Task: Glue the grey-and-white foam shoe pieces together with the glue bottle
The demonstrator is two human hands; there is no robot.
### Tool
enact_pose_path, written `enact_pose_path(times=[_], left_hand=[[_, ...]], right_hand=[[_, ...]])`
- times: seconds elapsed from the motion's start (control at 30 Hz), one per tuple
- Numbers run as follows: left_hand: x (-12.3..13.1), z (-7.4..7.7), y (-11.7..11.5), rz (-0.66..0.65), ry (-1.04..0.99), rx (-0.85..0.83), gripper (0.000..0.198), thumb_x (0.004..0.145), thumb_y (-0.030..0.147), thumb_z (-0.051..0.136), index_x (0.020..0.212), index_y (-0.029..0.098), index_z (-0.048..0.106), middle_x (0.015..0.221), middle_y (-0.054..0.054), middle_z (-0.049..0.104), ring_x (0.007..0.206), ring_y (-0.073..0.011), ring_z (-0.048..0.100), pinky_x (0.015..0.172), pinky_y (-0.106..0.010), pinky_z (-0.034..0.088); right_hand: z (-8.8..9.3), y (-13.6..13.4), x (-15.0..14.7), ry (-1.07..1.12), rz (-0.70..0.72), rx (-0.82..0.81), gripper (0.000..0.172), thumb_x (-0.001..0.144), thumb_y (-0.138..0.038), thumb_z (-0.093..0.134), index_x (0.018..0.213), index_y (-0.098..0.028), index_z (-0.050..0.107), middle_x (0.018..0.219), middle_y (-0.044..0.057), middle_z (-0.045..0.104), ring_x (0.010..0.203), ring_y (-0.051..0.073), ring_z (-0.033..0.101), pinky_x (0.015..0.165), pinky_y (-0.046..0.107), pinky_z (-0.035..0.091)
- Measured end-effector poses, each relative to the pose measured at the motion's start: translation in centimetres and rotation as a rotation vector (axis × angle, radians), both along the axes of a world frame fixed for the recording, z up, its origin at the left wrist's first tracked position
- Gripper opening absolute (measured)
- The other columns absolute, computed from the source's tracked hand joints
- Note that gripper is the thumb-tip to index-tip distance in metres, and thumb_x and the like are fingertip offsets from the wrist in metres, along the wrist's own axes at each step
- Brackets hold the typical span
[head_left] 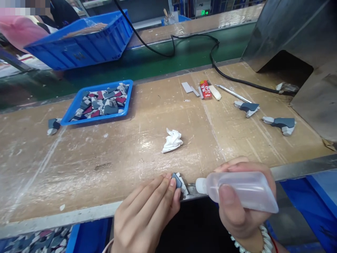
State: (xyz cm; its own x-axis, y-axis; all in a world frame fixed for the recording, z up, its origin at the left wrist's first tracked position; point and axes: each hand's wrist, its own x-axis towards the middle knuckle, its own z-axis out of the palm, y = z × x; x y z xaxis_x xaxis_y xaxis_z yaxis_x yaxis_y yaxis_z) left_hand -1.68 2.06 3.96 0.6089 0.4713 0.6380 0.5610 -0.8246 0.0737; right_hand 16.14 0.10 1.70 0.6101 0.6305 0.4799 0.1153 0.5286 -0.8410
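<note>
Watch the left hand [146,207] here: its fingers cover much of a small blue-grey and white moulded piece [177,180] — its full outline is lost. The right hand [246,221] is partly screened by a translucent plastic bottle [247,188]. Bottom left, a blue plastic bin [73,240] runs off the edge! Over right, a grey metal housing [286,30] is cut off too, its opening [286,65] black inside — and the pink-clad person [23,30], upper left, is partly pixelated.

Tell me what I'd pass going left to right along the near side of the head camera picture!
Blue bin of small parts → left hand → gray-and-white piece under its fingertips → squeeze bottle → something blue below the table's edge.
</note>
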Motion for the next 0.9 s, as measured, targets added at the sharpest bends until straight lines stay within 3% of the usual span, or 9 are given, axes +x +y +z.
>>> enact_pose_path(times=[0.2,0.43,0.63,0.8,0.9], left_hand=[[-0.1,-0.7,0.2,-0.017,-0.072,-0.052,0.013,0.080,-0.003,0.079,0.087,0.005,0.071,0.093,-0.010,0.078,0.097,-0.0209,0.074,0.087,-0.032,0.061],[-0.2,-0.9,0.2,0.018,-0.125,-0.139,0.017,0.080,-0.005,0.077,0.089,0.009,0.072,0.094,-0.007,0.077,0.094,-0.0204,0.074,0.085,-0.033,0.062],[-0.2,-1.6,0.2,0.069,-0.214,-0.183,0.022,0.082,-0.006,0.074,0.091,0.014,0.071,0.092,-0.004,0.076,0.088,-0.0189,0.074,0.080,-0.033,0.062],[0.0,-1.6,0.3,0.097,-0.275,-0.216,0.020,0.084,-0.008,0.071,0.085,0.013,0.069,0.090,-0.003,0.075,0.085,-0.0151,0.072,0.078,-0.028,0.061],[0.3,-1.5,0.4,0.095,-0.291,-0.204,0.019,0.082,-0.008,0.073,0.083,0.011,0.069,0.087,-0.003,0.075,0.084,-0.0141,0.072,0.078,-0.026,0.060]], right_hand=[[0.6,-0.1,-0.1,-0.024,0.097,-0.090,0.030,0.069,-0.017,0.076,0.093,-0.024,0.059,0.070,-0.001,0.057,0.061,0.018,0.057,0.051,0.032,0.051],[0.7,-0.1,-0.2,-0.047,0.104,-0.103,0.034,0.069,-0.025,0.083,0.094,-0.024,0.061,0.072,0.000,0.061,0.061,0.019,0.063,0.045,0.030,0.052],[0.5,-0.2,-0.1,-0.144,0.101,-0.075,0.036,0.071,-0.029,0.085,0.098,-0.022,0.061,0.075,0.000,0.065,0.067,0.019,0.065,0.051,0.030,0.057],[0.5,-0.2,0.0,-0.192,0.144,-0.093,0.026,0.080,-0.017,0.077,0.101,-0.021,0.062,0.079,0.000,0.068,0.070,0.017,0.068,0.054,0.026,0.058],[0.4,-0.1,0.0,-0.197,0.145,-0.081,0.027,0.081,-0.018,0.079,0.102,-0.019,0.062,0.081,0.002,0.070,0.073,0.018,0.069,0.056,0.026,0.059]])
